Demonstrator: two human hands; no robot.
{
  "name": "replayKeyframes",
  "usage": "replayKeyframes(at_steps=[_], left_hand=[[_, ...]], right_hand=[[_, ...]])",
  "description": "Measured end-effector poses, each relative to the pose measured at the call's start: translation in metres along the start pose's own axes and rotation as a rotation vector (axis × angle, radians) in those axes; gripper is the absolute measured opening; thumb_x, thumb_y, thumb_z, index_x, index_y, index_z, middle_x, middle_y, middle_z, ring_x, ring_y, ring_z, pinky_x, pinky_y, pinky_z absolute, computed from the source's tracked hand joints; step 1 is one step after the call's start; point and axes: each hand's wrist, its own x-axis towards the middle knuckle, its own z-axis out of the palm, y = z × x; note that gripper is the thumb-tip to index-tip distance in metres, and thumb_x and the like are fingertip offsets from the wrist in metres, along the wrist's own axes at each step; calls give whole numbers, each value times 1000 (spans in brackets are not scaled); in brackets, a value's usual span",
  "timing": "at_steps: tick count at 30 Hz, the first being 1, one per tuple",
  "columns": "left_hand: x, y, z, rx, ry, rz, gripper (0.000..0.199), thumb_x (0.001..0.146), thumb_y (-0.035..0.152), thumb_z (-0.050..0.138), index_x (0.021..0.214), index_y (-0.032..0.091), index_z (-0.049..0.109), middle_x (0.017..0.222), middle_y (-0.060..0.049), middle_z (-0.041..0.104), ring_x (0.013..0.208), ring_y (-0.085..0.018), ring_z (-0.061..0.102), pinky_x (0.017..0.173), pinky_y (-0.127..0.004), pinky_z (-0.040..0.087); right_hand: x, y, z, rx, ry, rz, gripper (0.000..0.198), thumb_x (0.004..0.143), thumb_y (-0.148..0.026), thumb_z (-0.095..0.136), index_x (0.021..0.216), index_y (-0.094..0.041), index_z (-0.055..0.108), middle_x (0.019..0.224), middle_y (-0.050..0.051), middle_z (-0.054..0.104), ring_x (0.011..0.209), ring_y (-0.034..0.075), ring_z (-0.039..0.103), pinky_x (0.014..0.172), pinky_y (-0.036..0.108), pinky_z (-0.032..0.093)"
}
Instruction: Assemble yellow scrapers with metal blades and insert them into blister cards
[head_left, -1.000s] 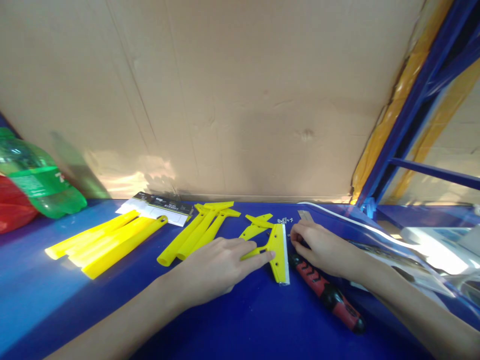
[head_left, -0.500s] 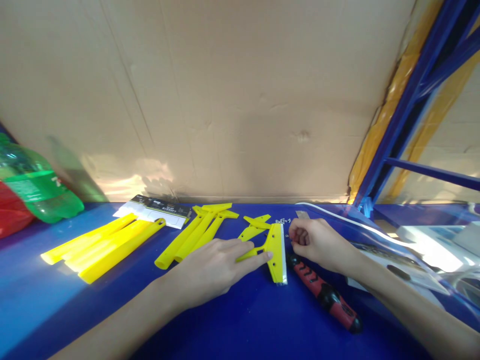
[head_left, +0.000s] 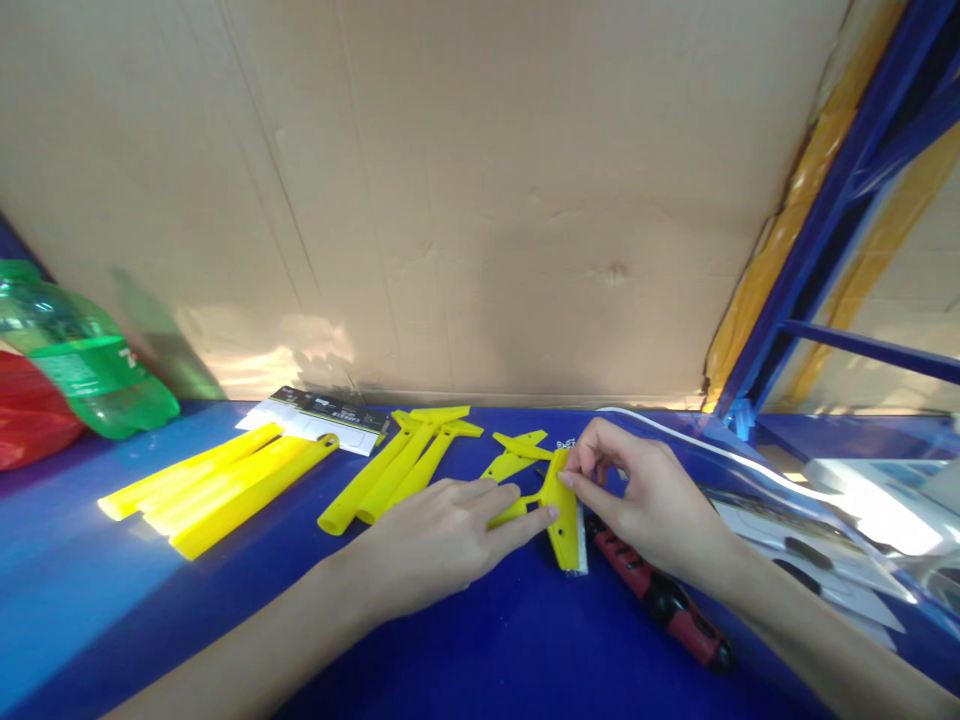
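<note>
A yellow scraper (head_left: 564, 535) lies on the blue tabletop with a thin blade (head_left: 583, 555) along its right edge. My left hand (head_left: 457, 525) is closed round its handle, the index finger stretched onto the head. Over the head's upper hole, my right hand (head_left: 652, 490) pinches with thumb and index finger; anything between the fingertips is too small to make out. Under that hand rests a red and black screwdriver (head_left: 637, 575), partly covered. Loose yellow plates (head_left: 517, 455) and a cluster of small metal parts (head_left: 565, 443) lie just behind the scraper.
Yellow scraper handles with heads (head_left: 405, 465) and yellow tubes (head_left: 232, 490) lie to the left, near printed cards (head_left: 315, 415). A green bottle (head_left: 94, 370) and a red bag (head_left: 34, 415) stand far left. A white cable (head_left: 697, 450) and packaging (head_left: 817, 560) are at right.
My right hand has moved left from beside the small parts onto the scraper head, its fingertips now at the upper hole. My left hand keeps its hold; the view has shifted slightly.
</note>
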Motion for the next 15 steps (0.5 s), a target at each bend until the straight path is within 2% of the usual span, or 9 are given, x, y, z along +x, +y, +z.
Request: replayKeyframes(at_steps=[4, 7, 9, 15], left_hand=[[0, 1, -1, 44, 22, 16, 46, 103, 9, 42, 146, 21, 53, 115, -12, 74, 96, -26, 75, 81, -41, 65], [0, 1, -1, 67, 39, 19, 44, 104, 11, 43, 145, 20, 53, 114, -13, 74, 94, -26, 75, 79, -41, 65], [-1, 1, -1, 74, 52, 24, 43, 104, 12, 43, 144, 20, 54, 114, -13, 74, 93, -26, 75, 78, -41, 66], [0, 2, -2, 74, 50, 25, 41, 104, 13, 43, 143, 21, 54, 114, -11, 74, 93, -25, 75, 80, -41, 66]], right_hand=[[3, 9, 1, 72, 39, 76, 13, 83, -28, 70, 84, -25, 57, 79, 1, 65, 73, 19, 59, 65, 31, 49], [4, 19, 4, 175, 84, 147, 28, 75, -32, 77, 100, -23, 67, 100, 6, 71, 86, 22, 63, 71, 34, 52], [5, 22, 6, 255, 64, 189, 33, 75, -36, 78, 104, -22, 72, 107, 8, 73, 92, 24, 65, 76, 36, 54], [5, 20, 8, 500, -22, 265, 32, 73, -40, 84, 97, -21, 77, 95, 6, 79, 86, 23, 72, 81, 37, 59]])
